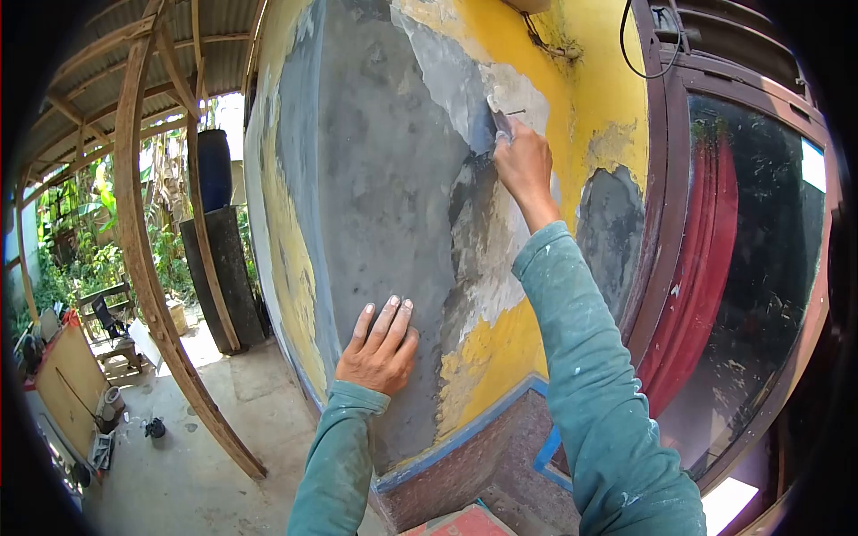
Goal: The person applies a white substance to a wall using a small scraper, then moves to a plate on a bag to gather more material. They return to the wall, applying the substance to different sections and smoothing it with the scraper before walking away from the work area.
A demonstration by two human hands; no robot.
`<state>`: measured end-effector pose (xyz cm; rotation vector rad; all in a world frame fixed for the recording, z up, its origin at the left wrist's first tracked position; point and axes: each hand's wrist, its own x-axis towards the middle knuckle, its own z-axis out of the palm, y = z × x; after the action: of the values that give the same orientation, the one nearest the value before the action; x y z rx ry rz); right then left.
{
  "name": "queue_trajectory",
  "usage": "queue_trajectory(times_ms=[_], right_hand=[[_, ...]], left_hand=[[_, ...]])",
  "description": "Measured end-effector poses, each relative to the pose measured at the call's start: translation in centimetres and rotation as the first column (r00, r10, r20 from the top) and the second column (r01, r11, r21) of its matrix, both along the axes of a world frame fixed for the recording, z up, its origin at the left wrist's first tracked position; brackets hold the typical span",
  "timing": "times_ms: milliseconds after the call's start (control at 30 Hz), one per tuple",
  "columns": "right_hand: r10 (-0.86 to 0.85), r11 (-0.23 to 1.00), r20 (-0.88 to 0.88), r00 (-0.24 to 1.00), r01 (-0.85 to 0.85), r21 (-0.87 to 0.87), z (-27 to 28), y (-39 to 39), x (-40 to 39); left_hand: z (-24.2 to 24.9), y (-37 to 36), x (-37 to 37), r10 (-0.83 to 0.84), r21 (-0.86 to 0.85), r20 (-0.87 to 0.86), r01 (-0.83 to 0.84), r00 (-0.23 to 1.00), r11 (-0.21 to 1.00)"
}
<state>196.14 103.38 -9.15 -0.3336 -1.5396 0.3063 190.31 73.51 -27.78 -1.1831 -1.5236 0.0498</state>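
Observation:
My right hand (524,165) is closed around a scraper (500,119), its blade set against the upper part of the wall. Most of the handle is hidden in my fist. Around the blade the wall shows pale, patchy filler (447,76) between grey plaster and yellow paint. Lower down, my left hand (380,350) lies on the grey plaster (375,179) with its fingers stretched out and whitish dust on the fingertips. Both forearms wear green sleeves with white specks.
To the right stands a brown-framed glass door (755,232) with a red curtain (706,268). A blue-edged ledge (474,447) runs along the wall's foot. At left are a wooden post (138,223), a bench (116,330) and a dark barrel (214,170). A cable (626,54) hangs above.

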Motion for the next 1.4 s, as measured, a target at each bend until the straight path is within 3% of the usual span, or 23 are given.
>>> queue_trajectory(times_ms=[67, 100, 167, 200, 233, 300, 333, 367, 433, 467, 567, 633, 733, 833, 967, 1033, 1133, 1200, 1267, 1333, 1400], right_hand=[[0.100, 0.979, -0.031, 0.994, -0.093, 0.180, -1.6, -1.6, 1.0], [0.099, 0.979, -0.033, 0.995, -0.091, 0.181, -1.8, -1.2, 1.2], [0.348, 0.920, -0.091, 0.933, -0.321, 0.225, -2.5, 0.7, 1.8], [0.227, 0.969, -0.088, 0.970, -0.217, 0.117, -2.3, 1.4, 2.3], [0.222, 0.971, -0.087, 0.971, -0.212, 0.111, -2.5, 1.7, 2.3], [0.007, 0.999, 0.052, 0.999, -0.005, -0.033, -3.1, 2.0, 1.5], [-0.018, 0.996, 0.050, 0.999, 0.013, 0.090, -4.0, 1.7, 0.7], [-0.019, 0.996, 0.046, 0.999, 0.015, 0.090, -5.2, 2.0, 0.8], [0.284, 0.931, 0.080, 0.956, -0.294, 0.217, -6.8, 0.5, 2.5], [0.433, 0.874, 0.175, 0.884, -0.459, 0.157, -7.0, 0.4, 3.8], [0.443, 0.894, 0.029, 0.896, -0.444, 0.063, -6.5, 3.4, 3.6], [0.435, 0.896, -0.047, 0.899, -0.427, 0.120, -5.1, 4.2, 2.9], [0.123, 0.971, -0.078, 0.989, -0.104, 0.216, -4.9, 2.9, 0.4], [0.034, 0.971, -0.039, 0.999, -0.024, 0.239, -8.1, 0.0, -0.8], [0.050, 0.948, -0.046, 0.998, -0.033, 0.316, -13.4, -1.6, -1.0], [0.040, 0.939, 0.096, 0.995, -0.070, 0.337, -15.4, -2.4, -0.2], [0.125, 0.908, 0.148, 0.981, -0.173, 0.382, -17.1, -2.2, 2.4], [0.244, 0.891, 0.118, 0.963, -0.270, 0.366, -15.9, -1.0, 3.5], [0.149, 0.969, 0.016, 0.989, -0.149, 0.198, -13.0, 0.7, 3.5], [0.088, 0.986, -0.121, 0.989, -0.069, 0.150, -9.6, 2.4, 2.3], [0.031, 0.985, -0.085, 0.996, -0.016, 0.171, -8.5, 2.4, 0.4]], left_hand=[[-0.4, 0.2, -0.3, -0.029, 0.015, 0.016, 0.029, 0.999, 0.999], [-0.5, 0.3, -0.5, -0.058, 0.036, 0.025, 0.057, 0.998, 0.998], [-0.4, 0.3, -0.5, -0.055, 0.035, 0.022, 0.054, 0.998, 0.998], [-0.4, 0.4, -0.4, -0.053, 0.035, 0.022, 0.052, 0.998, 0.998], [-0.5, 0.4, -0.3, -0.058, 0.029, 0.025, 0.058, 0.998, 0.998], [-0.4, 0.3, -0.3, -0.049, 0.028, 0.035, 0.048, 0.998, 0.998], [-0.4, 0.3, -0.4, -0.047, 0.027, 0.028, 0.046, 0.999, 0.999], [-0.4, 0.5, -0.3, -0.048, 0.027, 0.024, 0.047, 0.999, 0.999], [-0.5, 0.5, -0.4, -0.040, 0.037, 0.008, 0.039, 0.999, 0.999], [-0.3, 0.5, -0.3, -0.037, 0.035, 0.007, 0.037, 0.999, 0.999], [-0.5, 0.5, 0.1, -0.003, 0.010, 0.020, 0.003, 1.000, 1.000], [-0.4, 0.5, 0.0, -0.003, 0.019, 0.030, 0.003, 1.000, 1.000], [-0.4, 0.7, -0.1, 0.001, 0.027, 0.019, -0.002, 1.000, 1.000], [-0.5, 0.8, 0.1, 0.011, 0.025, 0.033, -0.012, 0.999, 1.000], [-0.5, 0.9, 0.2, 0.012, 0.022, 0.044, -0.013, 0.999, 1.000], [-0.5, 0.9, 0.3, 0.049, 0.015, 0.034, -0.050, 0.998, 0.999], [-0.3, 0.8, 0.7, 0.069, -0.002, 0.026, -0.069, 0.997, 0.998], [-0.5, 0.8, 0.4, 0.055, 0.006, 0.030, -0.055, 0.998, 0.998], [-0.6, 0.8, 0.3, 0.042, -0.005, 0.040, -0.042, 0.998, 0.999], [-0.5, 0.8, 0.3, 0.049, -0.006, 0.033, -0.049, 0.998, 0.999], [-0.7, 0.8, 0.3, 0.058, -0.009, 0.039, -0.058, 0.998, 0.998]])
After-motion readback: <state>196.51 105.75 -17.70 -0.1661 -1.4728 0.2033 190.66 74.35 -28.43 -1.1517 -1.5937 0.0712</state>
